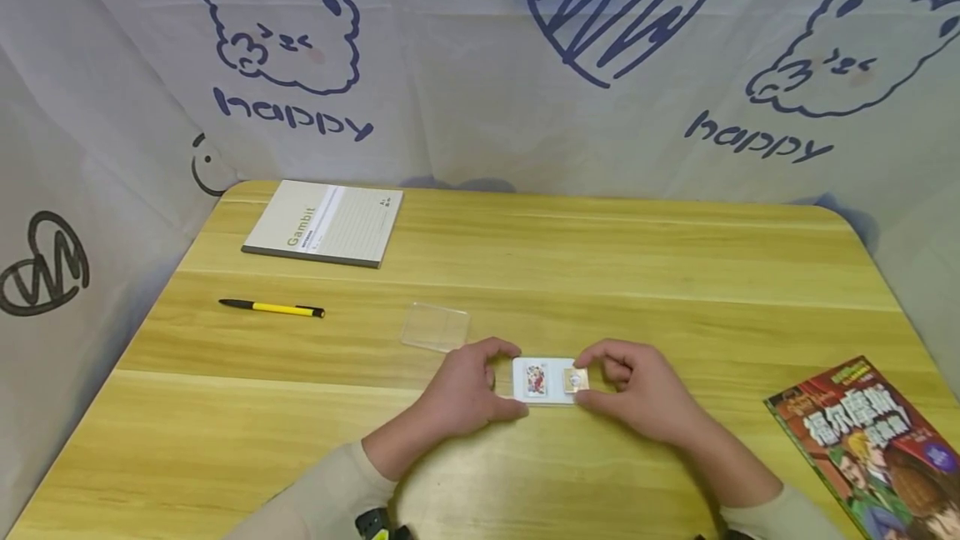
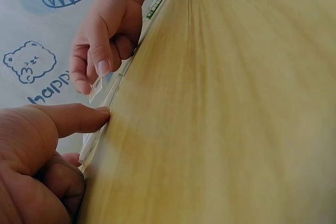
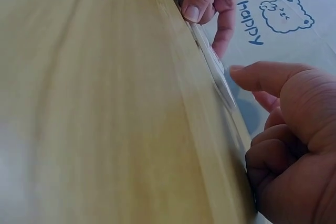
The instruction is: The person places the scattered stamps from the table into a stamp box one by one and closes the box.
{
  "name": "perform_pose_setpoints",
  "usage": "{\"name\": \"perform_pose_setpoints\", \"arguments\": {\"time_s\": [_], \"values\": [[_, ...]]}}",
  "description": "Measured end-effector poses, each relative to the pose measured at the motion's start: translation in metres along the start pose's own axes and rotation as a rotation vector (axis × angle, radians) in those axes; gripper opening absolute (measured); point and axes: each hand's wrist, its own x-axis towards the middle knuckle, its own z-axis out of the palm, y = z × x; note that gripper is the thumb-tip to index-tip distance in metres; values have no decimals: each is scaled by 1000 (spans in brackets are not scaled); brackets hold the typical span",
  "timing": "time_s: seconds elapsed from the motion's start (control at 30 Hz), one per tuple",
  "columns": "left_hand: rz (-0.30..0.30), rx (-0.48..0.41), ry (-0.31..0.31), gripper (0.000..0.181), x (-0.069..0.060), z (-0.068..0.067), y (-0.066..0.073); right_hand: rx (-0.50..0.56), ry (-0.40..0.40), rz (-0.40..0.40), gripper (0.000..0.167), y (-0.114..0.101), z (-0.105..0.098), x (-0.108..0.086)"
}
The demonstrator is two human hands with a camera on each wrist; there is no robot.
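Note:
A small flat white case lies on the table between the two hands. My left hand grips its left end, with the thumb at the near edge and a finger at the far edge. A small colourful picture piece sits in the case's left half. Over the right half, my right hand pinches a small gold-edged square piece between thumb and forefinger. In the left wrist view this square piece looks tilted above the case. A clear plastic cover lies flat behind the left hand.
To the left lies a yellow and black pen. A notebook rests at the table's back left. A colourful book lies at the right edge. Behind the wooden table hangs a white cloth with drawings.

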Motion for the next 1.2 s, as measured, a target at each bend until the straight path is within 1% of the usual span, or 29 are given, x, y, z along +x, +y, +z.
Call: {"name": "perform_pose_setpoints", "arguments": {"time_s": [0.2,0.4,0.5,0.77,1.2], "values": [[-1,-4,-2,66,0,0,0,-31,-8,16,30,-3,2,5],[-7,-7,-3,66,0,0,1,-21,-31,92,29,-4,3,9],[-8,-11,-6,66,-1,0,1,-9,-42,115,29,-3,4,11],[-5,-3,-6,66,-1,-1,1,0,-53,114,28,-2,6,13],[10,0,-8,66,0,0,1,-17,-49,146,27,-5,7,13]]}}
